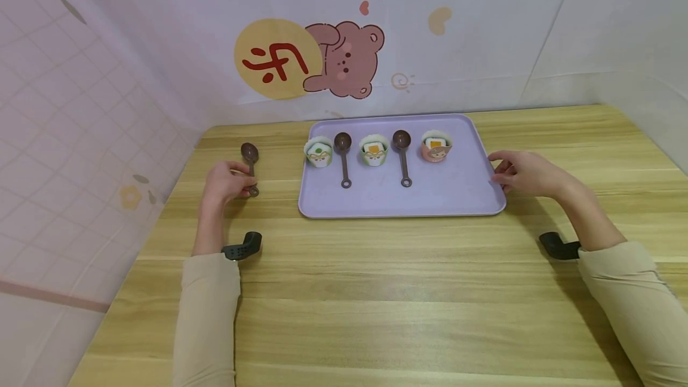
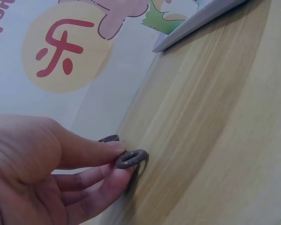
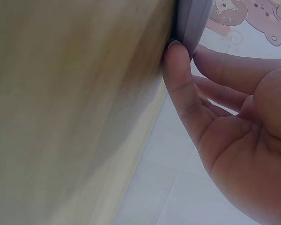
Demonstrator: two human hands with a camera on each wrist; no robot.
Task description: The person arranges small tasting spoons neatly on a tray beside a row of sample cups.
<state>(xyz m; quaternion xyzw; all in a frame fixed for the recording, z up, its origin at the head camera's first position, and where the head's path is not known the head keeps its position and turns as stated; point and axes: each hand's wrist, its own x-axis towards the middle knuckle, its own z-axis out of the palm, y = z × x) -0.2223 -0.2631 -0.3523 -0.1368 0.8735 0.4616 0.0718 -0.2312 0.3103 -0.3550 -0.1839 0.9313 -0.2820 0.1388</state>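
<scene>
My left hand (image 1: 227, 181) pinches the handle of a brown measuring spoon (image 1: 250, 153) left of the tray. In the left wrist view, the handle's ring end (image 2: 132, 159) pokes out past the thumb and fingertips. At the other side, my right hand (image 1: 529, 173) grips the right rim of a lilac tray (image 1: 457, 196). The right wrist view has the tray's edge (image 3: 191, 28) between thumb and fingers. On the tray, two more brown spoons (image 1: 344, 163) (image 1: 404, 160) lie between three paper cups (image 1: 319, 153) (image 1: 374, 151) (image 1: 435, 147) with small pieces inside.
The tray lies on a wood-grain table (image 1: 387, 291) near its back edge. Behind stands a white wall covering (image 1: 473, 52) printed with a bear; a gridded white wall (image 1: 59, 124) borders the left side. Black wrist mounts (image 1: 244, 246) (image 1: 559, 246) sit on both wrists.
</scene>
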